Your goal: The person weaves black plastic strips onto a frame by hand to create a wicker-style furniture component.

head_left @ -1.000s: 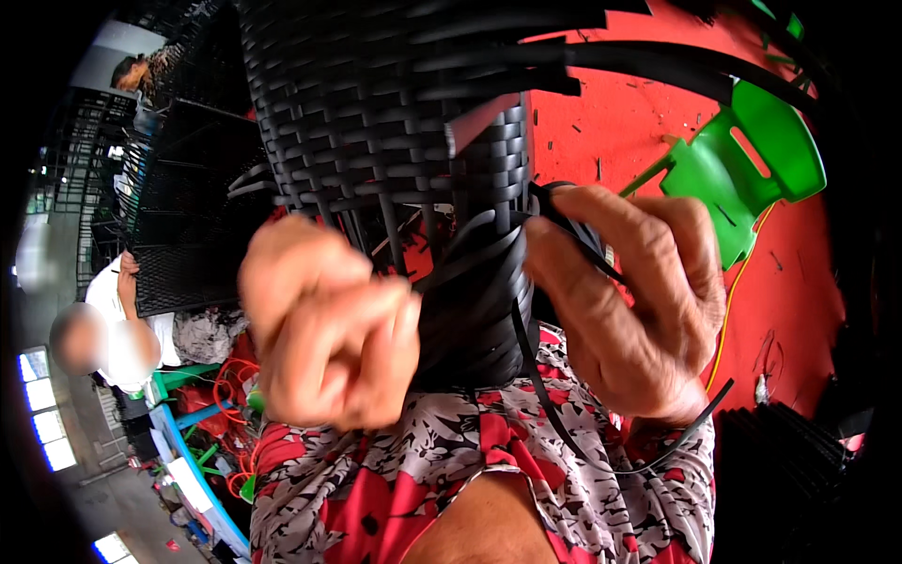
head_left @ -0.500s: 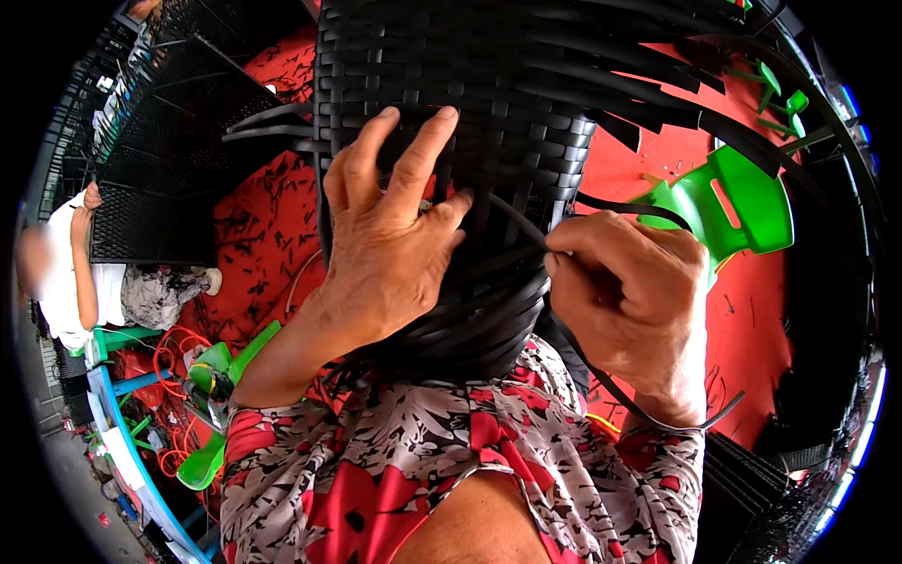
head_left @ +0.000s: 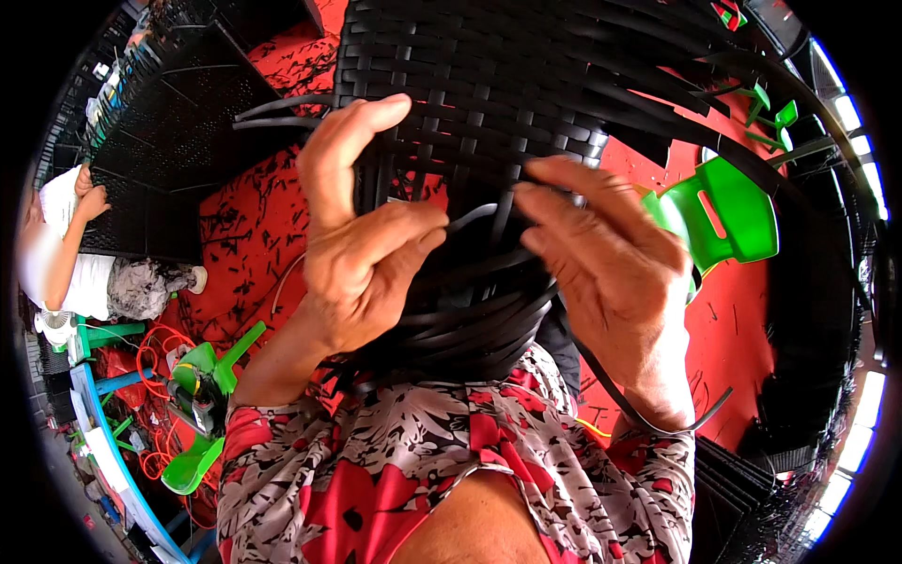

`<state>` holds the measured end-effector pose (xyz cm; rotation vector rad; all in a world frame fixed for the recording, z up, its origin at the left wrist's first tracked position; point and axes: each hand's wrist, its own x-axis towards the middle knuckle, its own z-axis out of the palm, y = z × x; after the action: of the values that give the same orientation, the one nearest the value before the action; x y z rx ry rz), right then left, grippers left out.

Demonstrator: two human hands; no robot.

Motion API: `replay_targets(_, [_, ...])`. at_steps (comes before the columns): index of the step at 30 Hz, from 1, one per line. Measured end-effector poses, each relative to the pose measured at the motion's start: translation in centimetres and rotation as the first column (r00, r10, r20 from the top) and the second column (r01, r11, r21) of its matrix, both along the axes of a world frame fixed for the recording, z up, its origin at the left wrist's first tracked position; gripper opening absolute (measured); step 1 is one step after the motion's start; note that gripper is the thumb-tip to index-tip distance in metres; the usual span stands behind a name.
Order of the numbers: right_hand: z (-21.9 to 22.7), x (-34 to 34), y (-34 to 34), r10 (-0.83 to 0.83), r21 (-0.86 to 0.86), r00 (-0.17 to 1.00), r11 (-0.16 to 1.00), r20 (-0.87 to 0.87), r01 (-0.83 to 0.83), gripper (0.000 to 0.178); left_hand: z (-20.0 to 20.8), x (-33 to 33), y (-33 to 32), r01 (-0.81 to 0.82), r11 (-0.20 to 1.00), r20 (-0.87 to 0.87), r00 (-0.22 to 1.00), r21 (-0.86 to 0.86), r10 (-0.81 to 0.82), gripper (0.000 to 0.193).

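A dark woven panel (head_left: 451,89) of flat black strips lies upright before me, with a bunch of long loose strips (head_left: 479,329) hanging at its near end. My left hand (head_left: 362,249) is over the panel's left part, thumb and a finger pinched at the end of a bent black strip (head_left: 479,212); another finger is raised and lies along the weave. Opposite it, my right hand (head_left: 615,273) is over the right edge, its fingers stretched out and slightly blurred, tips near the weave. A loose strip end (head_left: 709,414) curves below my right wrist.
A green plastic chair (head_left: 728,211) stands at the right on red flooring (head_left: 254,226) strewn with black scraps. At the left, a person (head_left: 70,235) sits beside a large black woven panel (head_left: 160,150). Orange cords (head_left: 155,352) and green stools lie lower left.
My right hand has lifted off the strip, fingers now extended toward the weave. My left hand's fingers have drawn back from the weave and pinch together. The panel has shifted slightly right.
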<state>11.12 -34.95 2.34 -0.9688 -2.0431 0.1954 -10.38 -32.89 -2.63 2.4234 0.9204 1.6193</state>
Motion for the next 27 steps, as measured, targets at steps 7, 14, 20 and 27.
replay_targets(7, [-1.9, -0.7, 1.4, 0.256, -0.245, 0.954, 0.926, -0.154, -0.288, 0.018, -0.1, -0.5, -1.4, -0.063, 0.988, 0.004, 0.998, -0.142, 0.065, 0.013])
replay_targets(14, [-1.4, -2.0, 1.6, 0.05, -0.14, 0.967, 0.99, 0.251, -0.015, 0.011, -1.9, -0.5, 0.3, -0.266, 0.964, -0.382, 0.893, -0.017, 0.239, 0.019])
replay_targets(20, [-2.5, -2.4, 2.3, 0.149, -0.168, 0.986, 0.977, 0.08, -0.134, 0.013, -1.8, -0.9, -0.1, -0.203, 0.976, -0.246, 0.953, -0.081, 0.178, 0.016])
replay_targets(27, [-1.9, -3.1, 2.2, 0.377, -0.386, 0.849, 0.769, -0.37, -0.51, 0.013, 1.6, -1.4, -2.2, -0.153, 0.97, 0.01, 0.988, 0.188, 0.153, 0.016])
